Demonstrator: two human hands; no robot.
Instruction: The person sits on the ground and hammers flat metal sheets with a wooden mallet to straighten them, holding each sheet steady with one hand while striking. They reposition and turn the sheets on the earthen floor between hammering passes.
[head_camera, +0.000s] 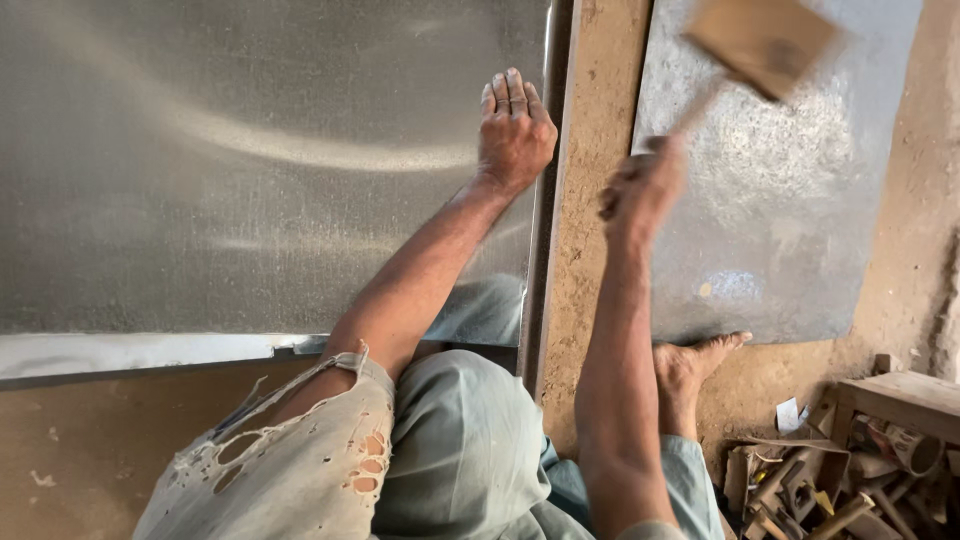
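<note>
Right grip: closed around the handle of a wooden mallet (762, 40), my right hand (642, 190) raised above the earth strip; the mallet head was blurred, up over the small sheet.
Left grip: my left hand (514, 130) lay palm down, fingers together and flat, pressing the right edge of the big sheet (230, 170); it pinched nothing.
Big sheet: dull grey metal, lying flat on the floor and filling the upper left, with a folded rim along its near edge.
Bar: a dark metal bar (545, 200) ran along the sheet's right edge, just beside my left hand.
Small sheet: a second grey sheet (790, 210) lay to the right, apart from the big one, with bare earth floor (590, 280) between them.
Foot: my bare foot (695, 362) touched the near edge of the small sheet.
Clutter: a wooden stool (900, 395) and a heap of tools (800, 480) sat at lower right.
</note>
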